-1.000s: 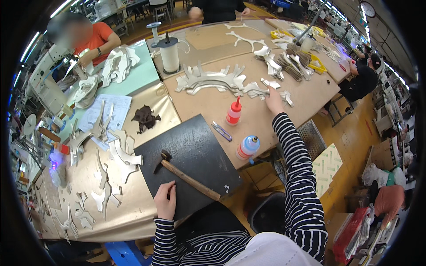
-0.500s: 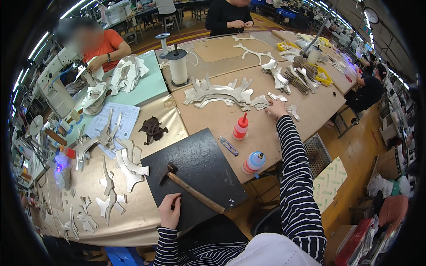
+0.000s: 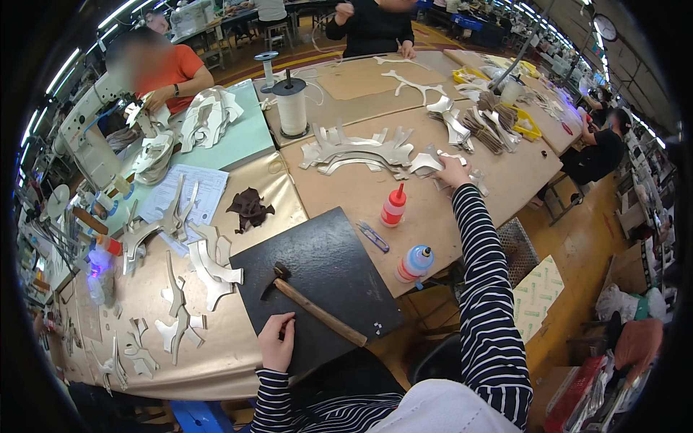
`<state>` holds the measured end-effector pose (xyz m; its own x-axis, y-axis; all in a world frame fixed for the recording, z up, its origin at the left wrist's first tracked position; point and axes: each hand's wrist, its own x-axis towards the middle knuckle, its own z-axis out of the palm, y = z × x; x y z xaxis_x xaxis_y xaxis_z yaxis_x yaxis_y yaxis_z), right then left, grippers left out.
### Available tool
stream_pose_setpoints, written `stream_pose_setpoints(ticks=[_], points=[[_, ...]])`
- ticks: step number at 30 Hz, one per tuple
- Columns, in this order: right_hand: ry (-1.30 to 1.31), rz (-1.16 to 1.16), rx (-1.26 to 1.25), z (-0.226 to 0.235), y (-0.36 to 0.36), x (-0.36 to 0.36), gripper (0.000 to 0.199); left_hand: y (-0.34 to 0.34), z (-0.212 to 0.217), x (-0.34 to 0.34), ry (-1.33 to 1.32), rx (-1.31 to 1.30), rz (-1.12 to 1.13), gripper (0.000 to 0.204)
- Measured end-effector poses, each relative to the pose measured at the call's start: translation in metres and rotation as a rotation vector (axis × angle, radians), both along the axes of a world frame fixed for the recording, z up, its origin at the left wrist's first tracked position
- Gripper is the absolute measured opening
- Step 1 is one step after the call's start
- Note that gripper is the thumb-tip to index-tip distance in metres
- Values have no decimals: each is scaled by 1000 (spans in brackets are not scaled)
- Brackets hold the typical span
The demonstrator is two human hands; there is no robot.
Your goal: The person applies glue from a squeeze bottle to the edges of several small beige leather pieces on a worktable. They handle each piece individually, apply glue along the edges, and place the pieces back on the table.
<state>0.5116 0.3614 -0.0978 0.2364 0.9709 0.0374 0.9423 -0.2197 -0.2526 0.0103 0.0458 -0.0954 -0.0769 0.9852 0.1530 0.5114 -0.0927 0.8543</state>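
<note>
Pieces of pale cut material [image 3: 424, 164] lie on the tan worktop [image 3: 447, 231], under and just left of the right grip [image 3: 455, 172] of a person in a striped sleeve [image 3: 489, 289]. The fingers reach down onto the small pile, but from this height and at this scale one cannot tell whether they pinch a piece or merely touch it.

Farther left of that grip sits a stack of curved, pronged pieces [image 3: 357, 151]. Just beyond it, to the right, are a bundle of grey-brown strips [image 3: 484, 128] and a yellow tray [image 3: 525, 128]. Nearer the body and to its left stand a red-tipped bottle [image 3: 393, 208] and a blue-topped bottle [image 3: 414, 264], with a pair of snips [image 3: 373, 237] lying beside the first.

Well apart, the left grip [image 3: 277, 345] rests at the near left edge of a black board [image 3: 332, 249], loosely curled; whether its fingertips meet cannot be told. To its right, a wooden-handled hammer [image 3: 317, 310] lies across the board. Beyond it, a dark brown scrap [image 3: 250, 209] lies on a gold covering [image 3: 278, 195], and more pale shapes [image 3: 209, 274] spread to its left.

Far beyond both grips, a co-worker in orange [image 3: 177, 68] sits at a sewing machine [image 3: 92, 148], while another in black [image 3: 372, 36] is at the far edge.
</note>
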Motion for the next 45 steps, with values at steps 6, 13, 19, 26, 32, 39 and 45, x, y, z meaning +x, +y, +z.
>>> stream_pose_setpoints(ticks=[6,13,19,26,32,39,45], points=[[-42,-19,-82,4,-8,-13,53,1,0,-1,9,37,-16,11],[56,34,103,-10,-4,-4,48,0,-1,-2,9,50,-19,11],[321,140,425,14,-4,22,33,1,1,-2,0,45,-29,12],[409,-38,489,126,-74,-3,26,1,2,-4,-9,38,-37,13],[1212,146,464,208,-174,-80,20,3,4,-3,-31,60,-54,12],[1460,263,-45,159,-277,-231,30,-5,5,-7,-465,-121,-115,17],[757,738,-287,71,-297,-346,34,-29,25,7,-1297,-391,32,37]])
